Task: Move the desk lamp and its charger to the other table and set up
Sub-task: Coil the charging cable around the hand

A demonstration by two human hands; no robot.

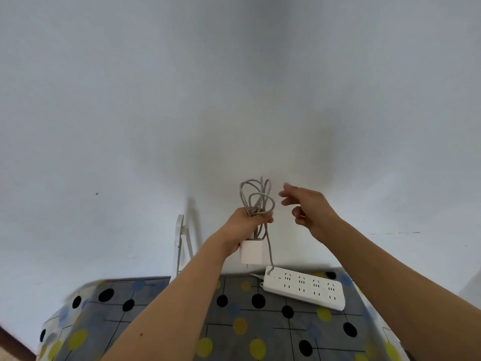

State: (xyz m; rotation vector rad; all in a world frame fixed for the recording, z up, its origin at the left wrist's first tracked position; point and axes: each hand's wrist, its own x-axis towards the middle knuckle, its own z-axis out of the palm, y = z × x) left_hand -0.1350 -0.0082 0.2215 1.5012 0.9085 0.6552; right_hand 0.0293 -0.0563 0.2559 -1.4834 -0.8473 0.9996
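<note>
My left hand (244, 225) is raised above the table and grips a bundle of grey cable (256, 196) coiled in loops, with the white charger block (251, 252) hanging just below the fist. One strand of the cable trails down to the white power strip (304, 289) lying on the table. My right hand (307, 207) hovers to the right of the coil, fingers apart, holding nothing. The white desk lamp (180, 243) shows only as a thin folded arm behind my left forearm, near the wall.
The table carries a grey cloth (260, 332) printed with black, yellow and blue dots. A plain white wall fills the view behind it. A strip of brown floor (13, 345) shows at the bottom left.
</note>
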